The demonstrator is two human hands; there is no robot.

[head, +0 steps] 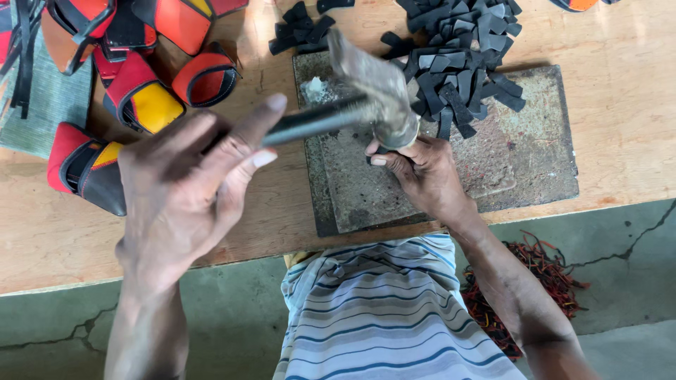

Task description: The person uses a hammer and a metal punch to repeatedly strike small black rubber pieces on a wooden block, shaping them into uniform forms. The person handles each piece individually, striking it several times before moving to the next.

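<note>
My left hand (pixel 186 200) grips the dark handle of a metal hammer (pixel 377 88), forefinger stretched along it. The hammer head hangs just above the grey stone slab (pixel 524 158) on the wooden table (pixel 627 119). My right hand (pixel 422 172) rests on the slab right under the hammer head, fingertips pinching a small black strip (pixel 377 150) against the stone. Most of that strip is hidden by my fingers and the hammer.
A heap of black cut strips (pixel 458 63) covers the slab's far part, with a smaller heap (pixel 303 32) beyond it. Red, yellow and black sandal uppers (pixel 141 95) lie at the left beside a grey-green cloth (pixel 42 105). Red scraps (pixel 546 271) litter the cracked concrete floor.
</note>
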